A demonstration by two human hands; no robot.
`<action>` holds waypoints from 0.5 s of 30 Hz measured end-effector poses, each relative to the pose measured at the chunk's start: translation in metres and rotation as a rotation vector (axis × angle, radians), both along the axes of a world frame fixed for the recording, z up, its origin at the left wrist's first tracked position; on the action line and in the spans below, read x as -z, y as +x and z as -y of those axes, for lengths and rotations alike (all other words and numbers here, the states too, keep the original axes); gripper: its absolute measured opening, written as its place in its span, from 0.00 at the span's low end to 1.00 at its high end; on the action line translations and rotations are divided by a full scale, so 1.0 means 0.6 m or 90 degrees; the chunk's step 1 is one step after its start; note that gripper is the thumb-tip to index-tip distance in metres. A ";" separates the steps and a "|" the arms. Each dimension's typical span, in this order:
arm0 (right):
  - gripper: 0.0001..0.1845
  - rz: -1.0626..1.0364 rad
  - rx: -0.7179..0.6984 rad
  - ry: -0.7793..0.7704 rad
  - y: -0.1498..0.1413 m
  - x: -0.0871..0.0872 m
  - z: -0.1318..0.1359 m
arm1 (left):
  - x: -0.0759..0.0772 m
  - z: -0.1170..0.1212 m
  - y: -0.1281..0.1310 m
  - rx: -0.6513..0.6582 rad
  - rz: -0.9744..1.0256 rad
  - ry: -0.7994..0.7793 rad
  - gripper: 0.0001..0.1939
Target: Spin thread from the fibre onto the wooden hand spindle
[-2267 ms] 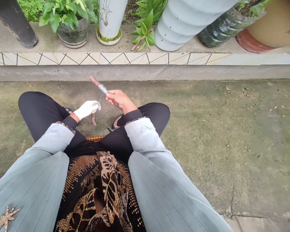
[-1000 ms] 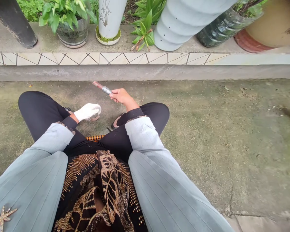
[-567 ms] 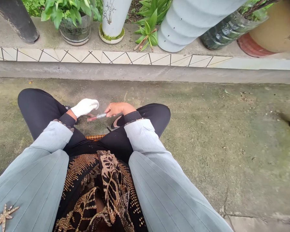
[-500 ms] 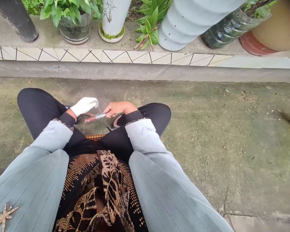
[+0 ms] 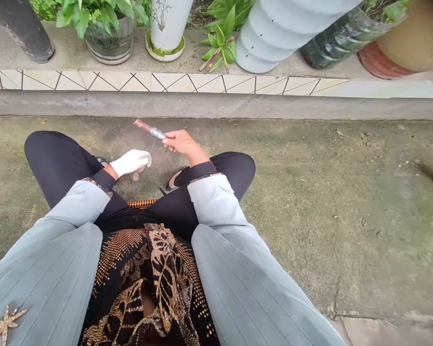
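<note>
A: Where's the reddish stick (image 5: 142,125)?

B: Up in the right hand (image 5: 182,142), above the concrete floor (image 5: 310,202) and near the far edge of it, where it meets the tiled ledge (image 5: 187,82). The bare tip points away and to the left.

A: And the fingers?

B: The right ones grip the stick at the near end of its silvery winding (image 5: 157,133). The gloved left hand (image 5: 132,161) is curled closed on the thin strand (image 5: 153,146) running off it. A brownish, round-ended piece (image 5: 135,177) shows just under that hand — whether it's held, I can't tell.

A: How would it handle?

B: Light and stiff, I'd judge, easy for one hand. The winding looks like fine wire, so probably slick, with turns that could slip.

A: Best hold?

B: The stick itself, behind the winding — squeezing the coils might loosen them. The strand could bite or kink, so it suits gloved fingers.
</note>
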State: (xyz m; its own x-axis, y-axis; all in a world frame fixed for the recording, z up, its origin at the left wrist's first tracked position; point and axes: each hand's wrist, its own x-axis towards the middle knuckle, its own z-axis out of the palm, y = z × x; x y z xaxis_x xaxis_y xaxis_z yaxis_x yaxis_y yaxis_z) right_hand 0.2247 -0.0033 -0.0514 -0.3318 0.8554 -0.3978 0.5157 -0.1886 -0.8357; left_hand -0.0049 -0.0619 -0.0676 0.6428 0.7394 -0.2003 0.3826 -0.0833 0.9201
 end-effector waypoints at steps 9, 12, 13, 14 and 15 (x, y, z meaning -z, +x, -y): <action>0.12 0.370 -0.254 0.117 -0.035 0.006 0.015 | -0.014 0.007 0.006 0.062 -0.108 0.099 0.17; 0.10 0.407 -0.422 -0.054 -0.036 0.002 0.020 | -0.018 0.008 0.007 0.108 -0.225 0.151 0.15; 0.09 0.400 -0.463 -0.120 -0.035 0.000 0.021 | -0.019 0.007 0.007 0.119 -0.253 0.166 0.15; 0.09 0.382 -0.488 -0.177 -0.033 -0.002 0.023 | -0.020 0.005 0.007 0.123 -0.271 0.180 0.15; 0.08 0.353 -0.500 -0.220 -0.031 -0.005 0.024 | -0.019 0.003 0.005 0.121 -0.278 0.190 0.15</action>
